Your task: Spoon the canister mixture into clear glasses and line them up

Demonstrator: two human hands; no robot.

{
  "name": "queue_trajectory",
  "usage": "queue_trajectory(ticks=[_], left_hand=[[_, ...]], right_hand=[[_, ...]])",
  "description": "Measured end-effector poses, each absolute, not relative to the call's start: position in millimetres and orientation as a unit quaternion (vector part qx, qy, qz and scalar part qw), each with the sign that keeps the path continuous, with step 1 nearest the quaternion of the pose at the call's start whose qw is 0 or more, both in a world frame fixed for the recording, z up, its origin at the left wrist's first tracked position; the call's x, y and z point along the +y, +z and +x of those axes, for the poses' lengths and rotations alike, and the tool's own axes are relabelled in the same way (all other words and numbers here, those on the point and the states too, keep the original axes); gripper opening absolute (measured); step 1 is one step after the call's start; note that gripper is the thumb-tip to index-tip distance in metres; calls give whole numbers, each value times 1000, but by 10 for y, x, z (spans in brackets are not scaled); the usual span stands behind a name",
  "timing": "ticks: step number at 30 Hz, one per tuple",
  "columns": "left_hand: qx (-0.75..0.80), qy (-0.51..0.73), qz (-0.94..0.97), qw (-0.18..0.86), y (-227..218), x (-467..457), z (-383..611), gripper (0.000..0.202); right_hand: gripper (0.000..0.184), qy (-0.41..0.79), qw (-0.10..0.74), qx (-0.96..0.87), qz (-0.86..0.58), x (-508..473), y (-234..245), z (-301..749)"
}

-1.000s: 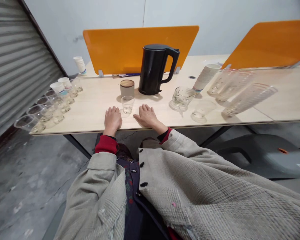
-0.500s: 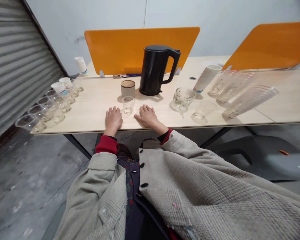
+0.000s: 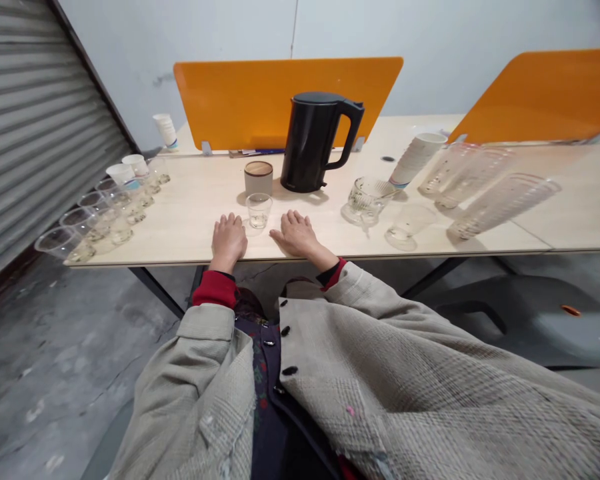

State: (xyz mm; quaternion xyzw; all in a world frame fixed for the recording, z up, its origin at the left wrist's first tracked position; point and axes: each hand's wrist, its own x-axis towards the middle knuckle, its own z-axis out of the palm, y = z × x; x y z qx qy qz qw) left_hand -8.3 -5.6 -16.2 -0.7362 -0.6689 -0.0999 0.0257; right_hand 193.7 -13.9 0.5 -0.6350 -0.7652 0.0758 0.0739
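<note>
Your left hand (image 3: 229, 241) and right hand (image 3: 296, 235) lie flat and empty on the tabletop (image 3: 185, 230), fingers loosely spread. A small clear glass (image 3: 259, 211) stands just ahead, between them, with a lidded cup (image 3: 259, 178) behind it and a black kettle (image 3: 311, 142) ahead of your right hand.

Room runs left between the small glass (image 3: 259, 211) and the row of cups (image 3: 95, 217). The kettle (image 3: 310, 143) and jar (image 3: 259, 179) block the far way.

The wooden table (image 3: 180, 230) holds a kettle (image 3: 311, 143), plastic cups (image 3: 83, 223) and glasses (image 3: 259, 210).
</note>
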Motion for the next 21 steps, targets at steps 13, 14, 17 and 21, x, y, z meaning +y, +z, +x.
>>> queue_trajectory(ticks=[13,14,17,21], left_hand=[[-670,-100,-735,32,-145,-83,-68,59],[-670,-98,-735,33,-140,-89,-65,60],[-667,-93,-738,37,-134,-95,-62,60],[-669,-89,-737,38,-153,-74,-73,59]], right_hand=[[74,72,73,-768,-632,-106,-39,1947],[74,74,73,-768,-632,-108,-38,1947],[72,76,74,-768,-632,-120,-27,1945],[71,73,72,-767,-634,-140,-7,1938]])
